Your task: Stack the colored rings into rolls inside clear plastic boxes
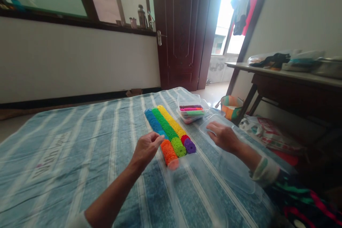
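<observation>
Rows of round crocheted pieces lie stacked on edge on the striped cloth: a blue row (pixel 153 120), a green row (pixel 163 123), a yellow row (pixel 171 120), with orange pieces (pixel 168 150), lime pieces (pixel 178 146) and purple pieces (pixel 190 146) at the near end. My left hand (pixel 146 148) is closed in a pinch beside the blue and orange pieces; whatever its fingertips hold, if anything, is hidden. Over a clear plastic lid or tray (pixel 207 125), my right hand (pixel 223 136) has its fingers stretched out and slightly bent. Contact with the plastic cannot be made out.
Beyond the rows stands a clear box (pixel 193 112) holding colourful crocheted pieces. Another translucent plastic container (pixel 197 188) lies nearest me. The striped cloth (pixel 101 149) covers the surface. A cluttered table (pixel 288 73) and bags (pixel 264 131) are at the right, a door (pixel 181 28) behind.
</observation>
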{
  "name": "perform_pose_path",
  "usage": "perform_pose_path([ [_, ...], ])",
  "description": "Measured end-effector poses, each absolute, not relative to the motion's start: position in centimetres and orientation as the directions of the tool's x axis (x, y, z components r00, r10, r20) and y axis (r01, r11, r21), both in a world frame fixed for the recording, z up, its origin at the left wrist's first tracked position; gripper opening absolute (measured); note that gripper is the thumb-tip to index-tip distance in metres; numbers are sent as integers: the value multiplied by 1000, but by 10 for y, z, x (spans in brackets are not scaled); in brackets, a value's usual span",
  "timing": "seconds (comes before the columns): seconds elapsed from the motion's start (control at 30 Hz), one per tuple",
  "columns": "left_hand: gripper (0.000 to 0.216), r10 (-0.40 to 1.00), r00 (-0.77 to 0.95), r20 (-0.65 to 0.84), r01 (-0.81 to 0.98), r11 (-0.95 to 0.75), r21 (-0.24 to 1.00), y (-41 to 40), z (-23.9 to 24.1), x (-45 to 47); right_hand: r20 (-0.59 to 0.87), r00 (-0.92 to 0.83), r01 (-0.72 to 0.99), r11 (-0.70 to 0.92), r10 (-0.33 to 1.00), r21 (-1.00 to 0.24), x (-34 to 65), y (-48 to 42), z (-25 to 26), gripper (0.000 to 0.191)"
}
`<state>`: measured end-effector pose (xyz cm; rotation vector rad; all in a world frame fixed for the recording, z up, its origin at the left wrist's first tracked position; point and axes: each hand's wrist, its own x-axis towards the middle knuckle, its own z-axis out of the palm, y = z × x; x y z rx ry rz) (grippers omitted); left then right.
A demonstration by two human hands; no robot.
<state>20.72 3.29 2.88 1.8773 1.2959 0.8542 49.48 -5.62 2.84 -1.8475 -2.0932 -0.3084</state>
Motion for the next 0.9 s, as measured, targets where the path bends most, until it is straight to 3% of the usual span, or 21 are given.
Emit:
perform_pose_path([
  [0.13, 35, 917, 394, 54, 521, -272, 809, -11, 28, 192, 342, -143, 981, 178, 929, -73, 462, -79, 32, 22],
  [0.4, 42, 902, 428, -56, 592, -234, 771, -53, 15, 195, 12, -34, 991, 35, 999, -127, 404, -107, 38, 27],
  [0.63, 58, 887, 445, -127, 425, -84, 901, -64, 5, 198, -34, 8, 992, -12, 999, -129, 387, -102, 45, 32],
  [0.77, 51, 893, 436, -110, 423, -96, 901, -65, 6, 187, -48, -4, 988, -4, 999, -153, 376, -107, 44, 29],
  [0.9, 52, 912, 392, -119, 492, -98, 865, -59, 10, 161, -41, -60, 961, 47, 997, -272, 362, -113, 41, 30],
])
